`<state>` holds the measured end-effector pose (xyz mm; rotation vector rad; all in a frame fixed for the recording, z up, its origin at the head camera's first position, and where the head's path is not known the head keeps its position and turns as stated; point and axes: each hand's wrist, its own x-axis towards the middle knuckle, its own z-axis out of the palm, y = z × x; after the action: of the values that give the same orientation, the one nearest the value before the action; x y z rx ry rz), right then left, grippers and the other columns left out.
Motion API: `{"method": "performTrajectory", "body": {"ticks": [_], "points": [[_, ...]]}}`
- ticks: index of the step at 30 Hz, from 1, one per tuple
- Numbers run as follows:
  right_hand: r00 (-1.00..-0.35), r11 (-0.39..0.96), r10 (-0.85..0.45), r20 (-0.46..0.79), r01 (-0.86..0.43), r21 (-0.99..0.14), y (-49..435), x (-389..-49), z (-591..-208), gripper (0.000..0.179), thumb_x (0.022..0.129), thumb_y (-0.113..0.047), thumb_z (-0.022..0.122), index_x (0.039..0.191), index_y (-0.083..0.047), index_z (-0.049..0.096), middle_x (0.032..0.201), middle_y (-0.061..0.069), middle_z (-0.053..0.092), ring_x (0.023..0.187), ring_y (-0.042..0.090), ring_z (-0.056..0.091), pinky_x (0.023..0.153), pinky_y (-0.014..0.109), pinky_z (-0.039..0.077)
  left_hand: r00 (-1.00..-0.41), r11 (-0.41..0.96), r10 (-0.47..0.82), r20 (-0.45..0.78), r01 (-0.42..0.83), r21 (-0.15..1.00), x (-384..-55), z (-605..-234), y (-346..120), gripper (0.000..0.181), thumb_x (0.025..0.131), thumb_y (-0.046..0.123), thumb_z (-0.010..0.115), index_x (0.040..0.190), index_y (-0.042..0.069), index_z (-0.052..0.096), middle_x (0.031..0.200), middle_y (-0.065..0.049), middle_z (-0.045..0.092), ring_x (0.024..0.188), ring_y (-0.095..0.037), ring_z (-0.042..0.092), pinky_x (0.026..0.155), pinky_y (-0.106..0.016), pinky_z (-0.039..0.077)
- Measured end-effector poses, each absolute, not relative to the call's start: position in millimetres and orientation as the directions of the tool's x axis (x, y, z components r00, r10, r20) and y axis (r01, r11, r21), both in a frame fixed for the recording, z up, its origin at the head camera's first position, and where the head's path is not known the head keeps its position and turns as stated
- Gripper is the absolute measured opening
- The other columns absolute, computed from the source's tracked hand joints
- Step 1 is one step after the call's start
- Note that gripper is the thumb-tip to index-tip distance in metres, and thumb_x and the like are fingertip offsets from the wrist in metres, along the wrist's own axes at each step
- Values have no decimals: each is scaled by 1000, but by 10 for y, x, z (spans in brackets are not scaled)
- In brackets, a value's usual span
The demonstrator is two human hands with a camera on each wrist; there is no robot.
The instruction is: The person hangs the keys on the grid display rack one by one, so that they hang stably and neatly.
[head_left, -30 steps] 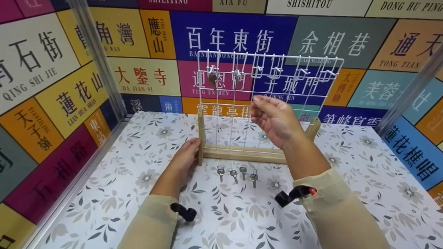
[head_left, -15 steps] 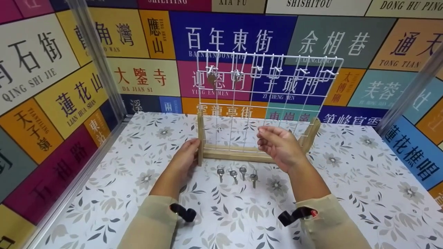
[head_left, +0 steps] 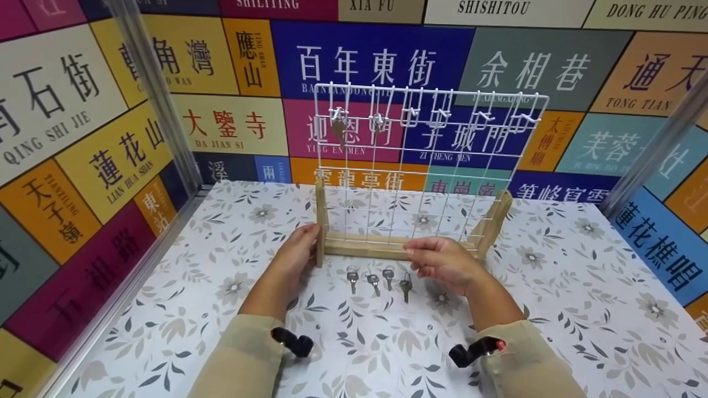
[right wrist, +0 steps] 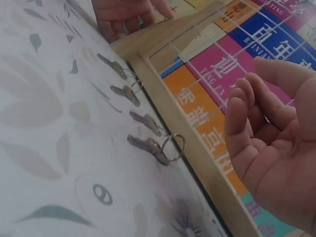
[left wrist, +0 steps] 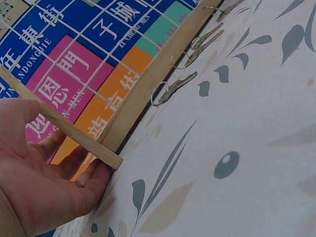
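My left hand point(head_left: 296, 251) grips the left wooden upright point(head_left: 319, 215) of a stand that holds a white wire grid point(head_left: 416, 148). In the left wrist view the thumb lies on one side of that upright point(left wrist: 74, 132), the fingers on the other. My right hand point(head_left: 445, 264) hovers in front of the wooden base bar, its fingers loosely curled; the right wrist view shows nothing between thumb and fingers. Just below it, several keys with rings lie in a group, the rightmost key point(head_left: 406, 288) nearest the hand. Two keys, one at left point(head_left: 339, 128) and one beside it point(head_left: 379, 122), hang from grid hooks.
More white hooks, such as the rightmost hook point(head_left: 522, 121), line the grid's upper part. The table point(head_left: 166, 309) has a leaf-and-flower cover. Panels with large printed characters point(head_left: 365, 63) stand behind and at both sides, with a metal-edged corner point(head_left: 157, 94) at left.
My right hand has come down from in front of the grid, below the hooks, to the base bar near the loose keys. The left hand stays on the upright.
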<state>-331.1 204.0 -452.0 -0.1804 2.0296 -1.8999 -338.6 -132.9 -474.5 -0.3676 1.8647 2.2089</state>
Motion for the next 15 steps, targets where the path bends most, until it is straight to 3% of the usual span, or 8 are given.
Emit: {"method": "performTrajectory", "body": {"ticks": [9,15], "points": [[-916,180,-328,-229,177,-968,2182,-3395,-4828,48,94,-13,83,136,4,66,102,-2,77,89,12,72,81,25,61,-950,-177,11,-311,-308,935,-3383,-4754,-1325,42,107,54,58,143,32,58,160,-6,55,153,-25,49,132,-43,34],[-900,311,-366,-239,124,-942,2202,-3402,-4894,46,94,-9,80,138,1,67,121,7,78,90,11,69,77,23,56,-944,-189,13,-330,-327,926,-3389,-4769,-1335,41,106,55,60,142,35,59,159,-5,56,151,-26,52,131,-45,35]]}}
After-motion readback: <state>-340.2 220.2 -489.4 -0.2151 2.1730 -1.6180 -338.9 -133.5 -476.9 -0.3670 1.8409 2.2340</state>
